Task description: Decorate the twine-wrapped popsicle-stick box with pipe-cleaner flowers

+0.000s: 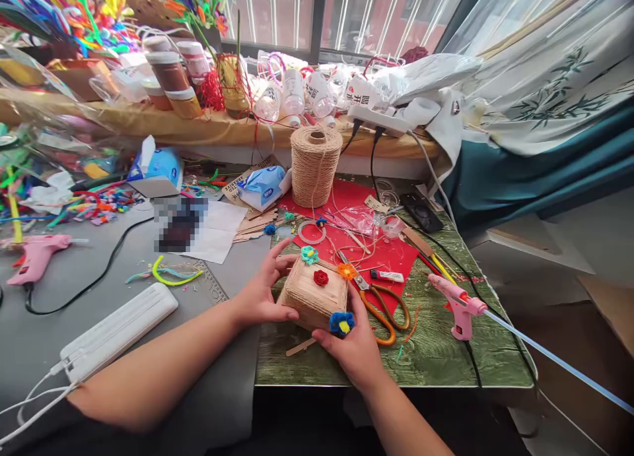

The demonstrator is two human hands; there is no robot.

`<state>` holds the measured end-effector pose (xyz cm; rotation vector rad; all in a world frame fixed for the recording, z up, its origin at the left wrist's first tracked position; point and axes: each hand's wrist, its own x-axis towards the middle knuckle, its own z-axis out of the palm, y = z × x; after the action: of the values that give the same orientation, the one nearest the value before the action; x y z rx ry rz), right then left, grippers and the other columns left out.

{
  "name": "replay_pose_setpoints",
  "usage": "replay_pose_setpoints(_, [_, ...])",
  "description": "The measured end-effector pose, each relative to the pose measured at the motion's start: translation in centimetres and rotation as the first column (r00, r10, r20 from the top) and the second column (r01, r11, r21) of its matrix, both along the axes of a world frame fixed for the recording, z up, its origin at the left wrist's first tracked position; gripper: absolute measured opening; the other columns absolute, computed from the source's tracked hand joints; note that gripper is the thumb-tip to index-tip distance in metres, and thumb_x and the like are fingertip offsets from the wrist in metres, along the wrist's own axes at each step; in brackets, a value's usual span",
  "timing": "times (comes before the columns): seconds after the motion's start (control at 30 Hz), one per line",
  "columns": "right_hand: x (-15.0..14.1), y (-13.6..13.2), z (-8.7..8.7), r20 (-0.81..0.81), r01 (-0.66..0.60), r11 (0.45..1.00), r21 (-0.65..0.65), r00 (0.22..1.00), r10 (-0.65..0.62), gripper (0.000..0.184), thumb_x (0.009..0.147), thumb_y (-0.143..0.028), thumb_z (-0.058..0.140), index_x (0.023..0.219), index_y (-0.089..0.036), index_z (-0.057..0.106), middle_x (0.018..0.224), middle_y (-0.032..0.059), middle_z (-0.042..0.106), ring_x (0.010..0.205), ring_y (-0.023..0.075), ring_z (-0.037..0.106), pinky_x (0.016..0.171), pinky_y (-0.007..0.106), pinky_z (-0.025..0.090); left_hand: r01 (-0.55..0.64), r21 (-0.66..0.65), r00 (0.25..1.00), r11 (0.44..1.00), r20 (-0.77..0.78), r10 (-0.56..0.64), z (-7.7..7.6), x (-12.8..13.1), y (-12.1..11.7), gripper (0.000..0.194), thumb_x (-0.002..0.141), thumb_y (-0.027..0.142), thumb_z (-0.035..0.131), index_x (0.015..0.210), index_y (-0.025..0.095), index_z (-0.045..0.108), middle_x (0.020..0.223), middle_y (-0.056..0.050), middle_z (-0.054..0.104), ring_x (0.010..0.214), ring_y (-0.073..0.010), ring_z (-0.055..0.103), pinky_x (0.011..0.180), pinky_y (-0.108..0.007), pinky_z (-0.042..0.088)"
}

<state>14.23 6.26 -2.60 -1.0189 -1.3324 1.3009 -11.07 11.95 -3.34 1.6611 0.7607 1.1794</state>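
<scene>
A small box wound with twine [308,316], its top faced with wooden sticks, is held between both my hands. Decorating it are a red flower [321,278] in the middle and a teal flower [310,255], an orange flower [346,271] and a blue flower [341,323] at corners. My left hand [262,288] grips the left side, thumb along the near face. My right hand [352,344] clasps the right near corner, its thumb just below the blue flower; some fingers are hidden behind the box. Orange-handled scissors [384,314] lie right beside that hand.
A large twine spool [316,169] stands behind the box on a red sheet [396,248]. One pink glue gun [458,304] rests at right, another pink glue gun [42,257] at far left. A white power strip [119,330] lies near my left forearm; cables cross the table.
</scene>
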Motion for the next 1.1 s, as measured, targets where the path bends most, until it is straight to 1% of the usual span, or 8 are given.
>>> replay_pose_setpoints(0.23, [0.6,0.3,-1.2,-0.104,-0.027,1.000,-0.002,0.994,0.027,0.093,0.086,-0.070,0.077,0.158,-0.021,0.045,0.139,0.0213,0.070,0.136,0.0399,0.066,0.114,0.063,0.054,0.105,-0.020,0.994,0.994,-0.010,-0.105,1.3,-0.1,-0.2,0.129,0.066,0.084,0.082,0.170,0.034,0.023,0.167,-0.024,0.039,0.155,-0.0457,0.041,0.118,-0.063,0.046])
replay_pose_setpoints(0.37, [0.6,0.2,-1.5,-0.079,0.039,0.999,-0.003,0.996,-0.039,0.093,0.088,-0.078,0.068,0.156,-0.019,0.046,0.131,0.0212,0.073,0.139,0.0394,0.063,0.115,0.065,0.051,-0.015,0.162,0.996,0.987,-0.079,0.028,1.4,0.1,-0.1,0.129,0.068,0.091,0.074,0.170,0.034,0.019,0.175,-0.021,0.023,0.159,-0.0453,0.031,0.123,-0.064,0.040])
replay_pose_setpoints(0.47, [0.5,0.1,-1.0,-0.093,0.069,0.997,-0.021,0.993,-0.070,0.094,0.088,-0.080,0.065,0.156,-0.018,0.046,0.129,0.0208,0.074,0.138,0.0388,0.064,0.114,0.063,0.053,-0.093,0.287,0.974,0.953,-0.170,0.146,1.5,0.4,-0.4,0.130,0.066,0.091,0.076,0.169,0.031,0.023,0.170,-0.023,0.028,0.157,-0.0449,0.034,0.120,-0.062,0.043])
replay_pose_setpoints(0.53, [0.2,-0.1,-0.1,-0.126,0.084,0.995,-0.048,0.988,-0.089,0.090,0.091,-0.079,0.061,0.157,-0.019,0.045,0.131,0.0206,0.074,0.135,0.0384,0.066,0.111,0.061,0.056,-0.140,0.401,0.947,0.905,-0.214,0.241,1.6,0.5,-0.8,0.122,0.067,0.086,0.080,0.165,0.030,0.033,0.159,-0.023,0.043,0.148,-0.0420,0.045,0.117,-0.060,0.046])
replay_pose_setpoints(0.7, [-0.5,-0.7,2.5,-0.168,0.039,0.995,-0.097,0.984,-0.055,0.086,0.093,-0.076,0.061,0.159,-0.024,0.043,0.139,0.0180,0.071,0.129,0.0377,0.070,0.102,0.056,0.062,-0.265,0.704,0.842,0.659,-0.164,0.514,2.2,0.7,-2.0,0.064,0.085,0.069,0.078,0.134,0.034,0.058,0.109,-0.008,0.070,0.105,-0.0282,0.066,0.098,-0.052,0.054])
replay_pose_setpoints(0.87, [-0.9,-1.2,3.0,-0.134,-0.013,0.985,-0.171,0.991,-0.010,0.069,0.102,-0.069,0.051,0.154,-0.024,0.048,0.135,0.0157,0.073,0.106,0.0332,0.077,0.079,0.047,0.067,-0.204,0.654,0.903,0.729,-0.161,0.398,3.2,0.4,-2.2,0.033,0.095,0.045,0.076,0.122,0.033,0.061,0.096,-0.003,0.072,0.089,-0.0220,0.067,0.082,-0.043,0.055])
replay_pose_setpoints(1.03, [-0.8,-0.2,3.7,-0.234,-0.011,0.976,-0.215,0.971,-0.040,0.075,0.090,-0.068,0.074,0.149,-0.026,0.054,0.137,0.0124,0.072,0.122,0.0350,0.071,0.102,0.051,0.060,-0.221,0.630,0.932,0.745,-0.088,0.351,3.9,0.6,-1.5,0.026,0.093,0.039,0.079,0.114,0.030,0.066,0.090,-0.002,0.072,0.088,-0.0208,0.069,0.082,-0.040,0.055])
replay_pose_setpoints(1.1, [-0.6,0.2,4.1,-0.260,-0.005,0.951,-0.308,0.962,-0.079,0.068,0.092,-0.065,0.074,0.145,-0.026,0.058,0.139,0.0111,0.072,0.122,0.0334,0.070,0.100,0.048,0.060,-0.225,0.612,0.940,0.758,-0.066,0.333,4.1,0.8,-1.4,0.026,0.092,0.039,0.080,0.110,0.026,0.067,0.090,-0.004,0.071,0.087,-0.0208,0.068,0.081,-0.039,0.055])
